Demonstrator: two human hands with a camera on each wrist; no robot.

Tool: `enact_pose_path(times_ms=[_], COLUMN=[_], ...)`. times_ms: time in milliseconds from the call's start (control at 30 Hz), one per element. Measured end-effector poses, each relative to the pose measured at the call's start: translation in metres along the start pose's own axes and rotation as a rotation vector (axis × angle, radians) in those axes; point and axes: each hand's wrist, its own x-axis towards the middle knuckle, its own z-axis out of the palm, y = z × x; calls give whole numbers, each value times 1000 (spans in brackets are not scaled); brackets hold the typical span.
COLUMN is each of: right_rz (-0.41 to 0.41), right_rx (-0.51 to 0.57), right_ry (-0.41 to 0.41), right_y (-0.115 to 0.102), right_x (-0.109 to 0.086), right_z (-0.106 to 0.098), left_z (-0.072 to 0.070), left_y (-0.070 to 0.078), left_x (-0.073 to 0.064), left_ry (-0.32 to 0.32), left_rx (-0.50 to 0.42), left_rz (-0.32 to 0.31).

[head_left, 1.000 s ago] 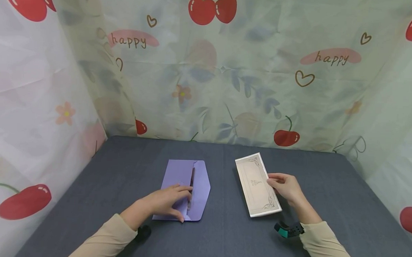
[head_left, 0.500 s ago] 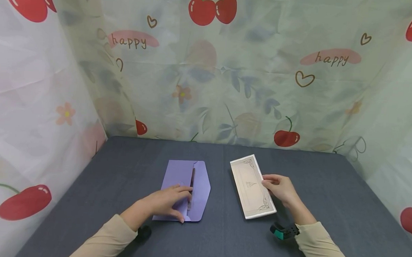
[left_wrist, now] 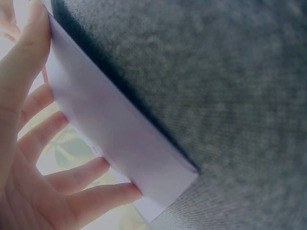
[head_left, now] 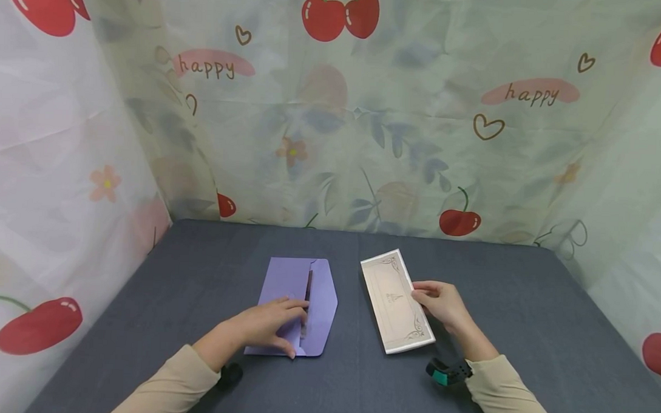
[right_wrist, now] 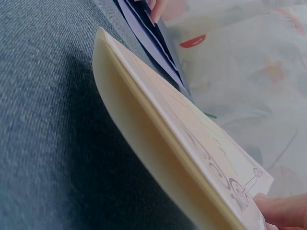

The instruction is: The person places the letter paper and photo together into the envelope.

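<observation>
A purple envelope [head_left: 285, 276] lies on the table with its pointed flap [head_left: 324, 309] folded out to the right. My left hand [head_left: 265, 321] rests on it with fingers spread. The fingertips are at the slit of its mouth and the thumb is at the near edge. In the left wrist view several fingers [left_wrist: 81, 175] touch the envelope [left_wrist: 110, 115]. To the right, a cream folded card [head_left: 395, 306] with dark scroll corners is tilted over the table. My right hand [head_left: 443, 303] pinches its right edge. The right wrist view shows the card [right_wrist: 192, 134] with its lower leaf bowed away.
A dark grey cloth covers the table [head_left: 357, 390]. Behind and at both sides hangs a pale curtain [head_left: 360, 140] printed with cherries and flowers. A black and teal wrist strap [head_left: 449, 373] is on the right wrist.
My right hand has moved left with the card, bringing it closer to the envelope. The left hand and the envelope have stayed in place.
</observation>
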Motion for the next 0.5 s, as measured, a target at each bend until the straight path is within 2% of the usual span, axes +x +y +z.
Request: enact_pose_path(times_ms=[300, 500], right_rz=[30, 19], right_rx=[-2, -11], right_ry=[2, -14], right_y=[-17, -22], right_x=[-8, -9], right_z=[8, 14], left_z=[0, 0], left_y=[0, -1], left_x=[0, 1], left_ry=[-2, -1], left_rx=[4, 6], left_rz=[-1, 4])
